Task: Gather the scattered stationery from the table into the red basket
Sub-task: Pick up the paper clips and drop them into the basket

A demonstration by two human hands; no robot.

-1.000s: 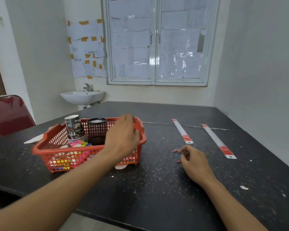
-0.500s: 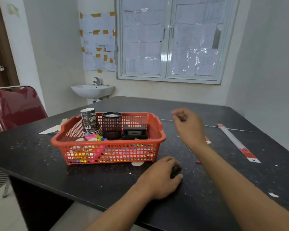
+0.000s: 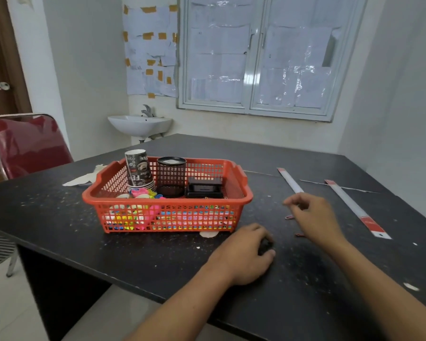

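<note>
Fingers of the left hand (image 3: 246, 252) curled down onto the black table (image 3: 59, 217) over a small dark patch; whether they gripped anything could not be told. The right hand (image 3: 315, 217) hovered right of the red basket (image 3: 167, 195), blurred, fingers loosely bent, thumb near forefinger; any hold was unclear too. It hid the near end of the left white strip (image 3: 290, 180); the right white strip (image 3: 354, 207) lay whole. Two small red clips showed: the far paper clip (image 3: 288, 217) just beside the right hand's fingers, the near paper clip (image 3: 299, 235) between the hands. The basket held one stack of paper cups (image 3: 138, 168), one black mesh pen holder (image 3: 170, 175), one black box (image 3: 204, 188), and bright pieces too blurred to count.
</note>
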